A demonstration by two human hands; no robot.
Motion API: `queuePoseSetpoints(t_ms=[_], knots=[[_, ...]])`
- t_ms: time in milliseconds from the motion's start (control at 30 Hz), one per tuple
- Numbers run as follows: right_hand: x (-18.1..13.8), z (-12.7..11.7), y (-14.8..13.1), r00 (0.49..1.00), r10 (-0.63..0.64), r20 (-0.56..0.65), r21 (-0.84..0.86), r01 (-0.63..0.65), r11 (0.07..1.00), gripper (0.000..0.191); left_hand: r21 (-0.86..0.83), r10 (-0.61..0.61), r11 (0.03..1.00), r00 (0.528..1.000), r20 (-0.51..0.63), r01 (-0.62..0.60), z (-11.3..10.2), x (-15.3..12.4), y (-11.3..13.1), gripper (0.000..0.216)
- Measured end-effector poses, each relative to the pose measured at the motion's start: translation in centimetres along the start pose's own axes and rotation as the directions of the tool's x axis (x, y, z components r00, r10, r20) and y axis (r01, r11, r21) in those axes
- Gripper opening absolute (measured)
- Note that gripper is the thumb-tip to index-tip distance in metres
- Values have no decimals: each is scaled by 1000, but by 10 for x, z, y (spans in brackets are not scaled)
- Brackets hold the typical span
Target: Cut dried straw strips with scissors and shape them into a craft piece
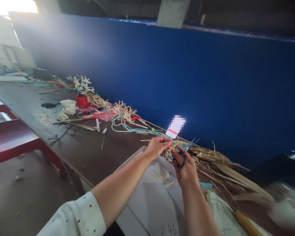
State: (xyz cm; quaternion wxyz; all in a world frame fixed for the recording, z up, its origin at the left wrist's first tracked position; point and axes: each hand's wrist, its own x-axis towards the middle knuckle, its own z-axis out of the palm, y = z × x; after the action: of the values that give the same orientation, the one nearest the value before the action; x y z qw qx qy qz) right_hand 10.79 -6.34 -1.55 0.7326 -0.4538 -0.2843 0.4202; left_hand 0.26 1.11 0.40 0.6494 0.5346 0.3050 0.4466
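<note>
Nearest the camera, a white dotted sleeve is covering the left upper arm, and both bare forearms are reaching forward over a white sheet of card that is lying on the dark tabletop. Small straw offcuts are lying on the card below the hands.

The right hand is holding a pair of black-handled scissors: fingers are threaded through the handle loops, blades are pointing up and to the right and standing slightly apart. The left hand is sitting just beside it, fingers pinched shut on a thin pale straw strip. The strip is meeting the scissors at the blades; whether the blades are actually touching it cannot be told.

Just behind the hands, a white tag with a red band is standing up, its upper part blurred. To the right, a heap of dried husk leaves is spreading along the tabletop.

Farther off, light blue cord is trailing across the tabletop, near woven straw flowers. Beyond these, a red pot is holding more straw flowers, with a white cup beside it and a second pair of black scissors to its left. A blue wall is running behind everything.
</note>
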Motion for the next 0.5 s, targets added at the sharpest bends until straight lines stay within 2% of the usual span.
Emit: queuePoseSetpoints(t_ms=[200, 500], knots=[[-1, 1, -1, 1000, 24, 5, -29, -24, 999, 43, -20, -24, 1000, 999, -38, 23, 1, 2, -2, 10], [1, -3, 2, 1000, 19, -10, -43, -19, 999, 39, 54, 15, 998, 1000, 9, -15, 2, 0, -4, 14]])
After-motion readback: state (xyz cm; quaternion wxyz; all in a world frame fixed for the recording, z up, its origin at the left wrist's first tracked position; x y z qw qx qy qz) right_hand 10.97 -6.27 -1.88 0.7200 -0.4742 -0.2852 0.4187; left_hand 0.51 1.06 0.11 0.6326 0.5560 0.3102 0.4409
